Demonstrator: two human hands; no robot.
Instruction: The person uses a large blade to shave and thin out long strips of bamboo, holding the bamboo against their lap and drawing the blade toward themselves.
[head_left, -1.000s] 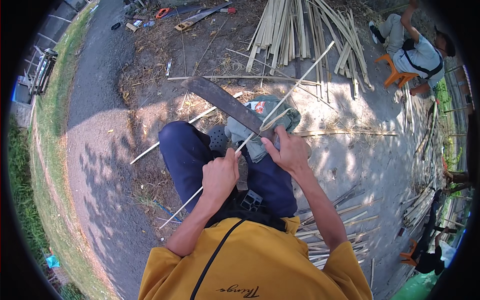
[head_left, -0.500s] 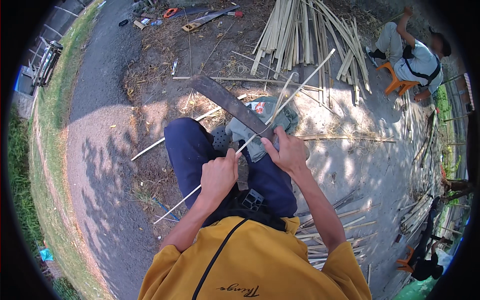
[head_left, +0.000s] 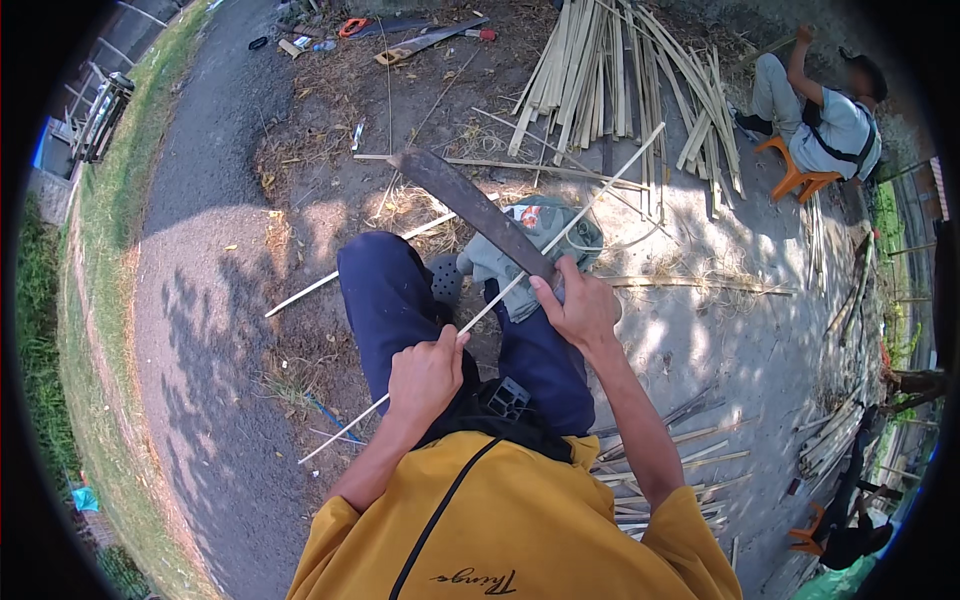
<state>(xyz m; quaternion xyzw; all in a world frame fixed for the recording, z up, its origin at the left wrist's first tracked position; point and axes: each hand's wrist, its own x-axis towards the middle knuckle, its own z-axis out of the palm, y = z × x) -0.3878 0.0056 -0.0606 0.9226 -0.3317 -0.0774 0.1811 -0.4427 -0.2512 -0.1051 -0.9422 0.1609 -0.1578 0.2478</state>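
Observation:
My left hand (head_left: 425, 378) is closed around a thin pale bamboo strip (head_left: 618, 180), which slants from beside my left forearm up to the far right. My right hand (head_left: 583, 308) grips a broad dark machete (head_left: 470, 212) near the base of its blade; the handle is hidden in the palm. The blade points to the far left and crosses the strip just beyond my right thumb. Below them a grey-green cloth (head_left: 490, 262) is draped over my right knee. A thin curled shaving (head_left: 640, 243) loops out to the right of the strip.
A large pile of split bamboo (head_left: 585, 75) lies at the far side, with handsaws (head_left: 425, 45) to its left. More strips (head_left: 680, 465) lie near my right elbow. Someone sits on an orange stool (head_left: 795, 175) at the far right; another person (head_left: 855, 540) is at the lower right.
My left hand has moved nearer my body, drawing the strip back under the blade. The thin shaving that stood up by the blade now curls out to the right.

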